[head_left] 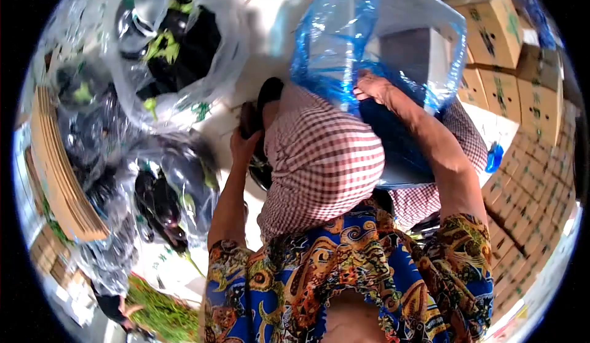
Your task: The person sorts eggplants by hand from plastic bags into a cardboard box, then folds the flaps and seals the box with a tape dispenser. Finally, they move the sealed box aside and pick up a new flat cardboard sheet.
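Observation:
My left hand (244,145) reaches down beside my left knee, fingers closed around a dark, smooth eggplant (248,119). Another eggplant (260,174) lies partly hidden between my wrist and my leg. My right hand (376,88) is at the inner side of a blue plastic bag (335,42), its fingers curled on the film. The bag lines an open box (439,57) between my knees, with its top spread wide. Dark shapes sit under the film below my right hand; I cannot make them out clearly.
At upper left stands a clear bag (230,54) full of eggplants (163,48). More bagged eggplants (163,201) lie at left, beside flattened cardboard (58,171). Stacked cartons (491,26) line the right. Green vegetables (160,312) lie at lower left, near another person's arm (130,309).

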Demonstrator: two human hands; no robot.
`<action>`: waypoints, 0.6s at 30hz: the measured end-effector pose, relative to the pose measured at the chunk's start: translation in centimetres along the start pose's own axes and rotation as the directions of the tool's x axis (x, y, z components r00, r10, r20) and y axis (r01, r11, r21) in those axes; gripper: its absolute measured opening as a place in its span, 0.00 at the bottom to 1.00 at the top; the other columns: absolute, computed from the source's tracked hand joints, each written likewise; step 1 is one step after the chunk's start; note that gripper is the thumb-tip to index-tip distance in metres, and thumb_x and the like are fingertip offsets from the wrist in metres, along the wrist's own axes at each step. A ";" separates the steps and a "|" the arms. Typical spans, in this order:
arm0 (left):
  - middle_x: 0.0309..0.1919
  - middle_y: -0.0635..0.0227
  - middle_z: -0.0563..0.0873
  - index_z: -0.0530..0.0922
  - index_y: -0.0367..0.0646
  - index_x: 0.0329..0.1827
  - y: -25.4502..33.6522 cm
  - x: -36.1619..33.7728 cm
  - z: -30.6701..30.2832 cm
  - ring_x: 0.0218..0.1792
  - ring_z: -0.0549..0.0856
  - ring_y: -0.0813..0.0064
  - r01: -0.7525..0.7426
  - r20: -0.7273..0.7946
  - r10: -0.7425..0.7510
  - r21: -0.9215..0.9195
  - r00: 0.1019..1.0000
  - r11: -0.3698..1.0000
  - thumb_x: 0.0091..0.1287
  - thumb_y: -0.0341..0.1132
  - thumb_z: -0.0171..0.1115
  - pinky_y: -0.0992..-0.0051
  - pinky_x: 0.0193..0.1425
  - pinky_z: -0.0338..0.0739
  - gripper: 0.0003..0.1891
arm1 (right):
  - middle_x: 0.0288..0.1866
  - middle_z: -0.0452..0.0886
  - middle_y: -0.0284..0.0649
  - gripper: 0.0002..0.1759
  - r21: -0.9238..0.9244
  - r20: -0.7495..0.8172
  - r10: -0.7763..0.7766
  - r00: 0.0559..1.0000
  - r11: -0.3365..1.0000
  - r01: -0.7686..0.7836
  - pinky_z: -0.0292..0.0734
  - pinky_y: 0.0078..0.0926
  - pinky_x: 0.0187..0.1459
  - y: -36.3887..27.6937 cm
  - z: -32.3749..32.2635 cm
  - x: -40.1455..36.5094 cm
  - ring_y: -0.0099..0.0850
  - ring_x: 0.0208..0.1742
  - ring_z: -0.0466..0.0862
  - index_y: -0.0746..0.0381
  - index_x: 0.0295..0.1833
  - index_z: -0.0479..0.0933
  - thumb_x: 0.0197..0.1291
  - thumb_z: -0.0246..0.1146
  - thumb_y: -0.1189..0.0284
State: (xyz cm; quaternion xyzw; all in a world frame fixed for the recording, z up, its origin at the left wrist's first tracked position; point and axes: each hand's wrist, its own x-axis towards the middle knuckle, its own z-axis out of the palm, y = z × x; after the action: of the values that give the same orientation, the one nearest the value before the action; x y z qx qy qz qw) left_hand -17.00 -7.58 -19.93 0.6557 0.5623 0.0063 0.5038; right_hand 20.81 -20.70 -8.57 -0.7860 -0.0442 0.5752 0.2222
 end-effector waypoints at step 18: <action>0.42 0.52 0.87 0.77 0.35 0.56 -4.2 3.0 -2.7 0.42 0.85 0.59 -0.185 0.058 0.176 0.245 0.983 0.952 0.59 0.42 0.72 0.63 0.48 0.80 0.27 | 0.35 0.83 0.39 0.13 -0.095 0.262 -0.243 0.934 0.956 0.276 0.77 0.22 0.29 -8.0 -2.0 -10.1 0.24 0.29 0.79 0.64 0.46 0.78 0.71 0.57 0.64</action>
State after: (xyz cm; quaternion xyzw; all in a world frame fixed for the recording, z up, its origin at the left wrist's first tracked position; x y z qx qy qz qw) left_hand -20.54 -4.16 -23.03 0.7625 0.4873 -0.0299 0.4246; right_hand 20.79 -17.43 4.02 -0.7083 -0.2127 0.6299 0.2373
